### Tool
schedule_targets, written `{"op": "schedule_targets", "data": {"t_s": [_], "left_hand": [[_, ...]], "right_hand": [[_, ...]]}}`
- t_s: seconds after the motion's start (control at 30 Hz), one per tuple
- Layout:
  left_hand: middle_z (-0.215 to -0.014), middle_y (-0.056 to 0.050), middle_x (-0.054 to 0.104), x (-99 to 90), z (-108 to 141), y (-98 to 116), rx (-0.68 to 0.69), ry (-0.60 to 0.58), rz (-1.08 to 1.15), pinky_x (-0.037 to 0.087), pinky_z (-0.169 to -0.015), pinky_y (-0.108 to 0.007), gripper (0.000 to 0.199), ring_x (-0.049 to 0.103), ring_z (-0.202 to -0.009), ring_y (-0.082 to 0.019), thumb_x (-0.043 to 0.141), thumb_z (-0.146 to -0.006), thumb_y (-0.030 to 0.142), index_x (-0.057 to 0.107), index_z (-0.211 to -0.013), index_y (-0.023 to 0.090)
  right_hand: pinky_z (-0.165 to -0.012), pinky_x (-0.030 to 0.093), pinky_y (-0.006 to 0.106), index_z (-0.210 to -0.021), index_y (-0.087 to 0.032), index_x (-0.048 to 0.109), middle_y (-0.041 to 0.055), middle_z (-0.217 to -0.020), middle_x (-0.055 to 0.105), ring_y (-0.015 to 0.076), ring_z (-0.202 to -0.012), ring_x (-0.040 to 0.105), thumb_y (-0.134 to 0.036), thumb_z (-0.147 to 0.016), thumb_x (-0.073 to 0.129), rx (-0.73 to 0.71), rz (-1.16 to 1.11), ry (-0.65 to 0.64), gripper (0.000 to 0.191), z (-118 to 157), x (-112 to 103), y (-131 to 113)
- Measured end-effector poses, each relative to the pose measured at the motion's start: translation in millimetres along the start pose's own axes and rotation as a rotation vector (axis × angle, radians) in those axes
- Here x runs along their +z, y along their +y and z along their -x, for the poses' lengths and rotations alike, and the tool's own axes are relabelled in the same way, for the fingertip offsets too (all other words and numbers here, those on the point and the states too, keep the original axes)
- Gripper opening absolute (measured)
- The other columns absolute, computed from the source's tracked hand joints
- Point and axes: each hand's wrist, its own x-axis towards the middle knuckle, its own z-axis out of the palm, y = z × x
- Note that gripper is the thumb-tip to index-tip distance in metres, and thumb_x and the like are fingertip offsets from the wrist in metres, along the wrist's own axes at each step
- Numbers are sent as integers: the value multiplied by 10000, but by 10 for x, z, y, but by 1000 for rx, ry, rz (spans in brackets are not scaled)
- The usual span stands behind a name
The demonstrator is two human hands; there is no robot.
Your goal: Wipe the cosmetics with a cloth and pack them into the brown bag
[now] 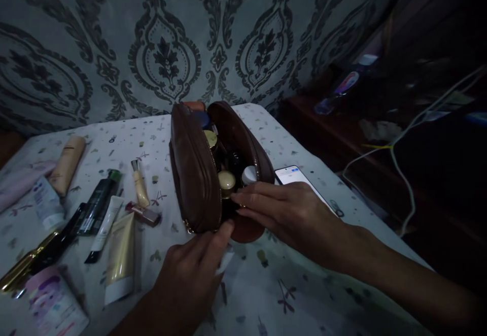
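A brown makeup bag [194,168] stands unzipped on the bed-like patterned surface, with several cosmetics inside. Among these are a round gold-lidded jar [227,180] and a white-capped container [249,174]. My right hand [283,206] reaches over the bag's near end, fingers pressed together beside the gold-lidded jar; what they grip, if anything, is hidden. Just in front of the bag, my left hand [194,265] is curled, index finger at the near edge. A pale, partly hidden item [227,259] shows beside its fingers; its kind is unclear.
Several cosmetics lie at left, including a gold tube [120,255], a dark green-capped bottle [99,201], a beige tube [68,163] and a pink-lidded container [55,303]. A lit phone [300,178] lies right of the bag. Beyond are a white cable [403,173] and a plastic bottle [344,85].
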Motion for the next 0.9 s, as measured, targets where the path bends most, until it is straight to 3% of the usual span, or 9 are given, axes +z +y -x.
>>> {"op": "schedule_targets", "data": {"t_s": [0.23, 0.43, 0.6, 0.73, 0.9], "left_hand": [[-1206, -125, 686, 50, 81, -40, -32, -61, 12, 604, -778, -300, 747, 707, -974, -236, 490, -877, 113, 188, -1550, 231], [-1197, -113, 700, 12, 45, -13, -95, -87, 45, 610, -784, -332, 706, 708, -982, -256, 515, -816, 86, 370, -1492, 232], [-1220, -113, 693, -51, 3, 20, -156, -93, 105, 590, -852, -388, 668, 700, -1017, -268, 493, -844, 114, 380, -1490, 237], [-1250, -110, 679, -131, 50, 89, -132, -29, 100, 601, -791, -370, 735, 705, -1018, -267, 486, -837, 99, 290, -1525, 268], [-1211, -93, 701, -366, 367, 46, -59, 107, -68, 596, -777, -313, 695, 717, -991, -236, 473, -859, 105, 286, -1509, 267]], "right_hand": [[-437, 351, 245, -1157, -228, 654, 66, -1139, 647, 91, -570, 568, -63, -827, 535, -104, 329, -166, 388, 20, -70, -79], [-431, 317, 258, -1156, -206, 631, 60, -1039, 615, 108, -601, 564, -9, -807, 492, -174, 370, -189, 424, 14, -98, -172], [-453, 323, 251, -1226, -201, 575, 70, -1045, 586, 119, -624, 553, 4, -757, 455, -168, 472, -195, 525, 90, -72, -158], [-469, 331, 242, -1285, -220, 516, 82, -1140, 572, 119, -618, 545, 30, -711, 407, -142, 528, -141, 635, 136, -33, -126], [-503, 392, 238, -1270, -242, 538, 90, -1110, 604, 141, -680, 583, 20, -807, 331, -161, 463, 88, 571, 191, -64, -232]]}}
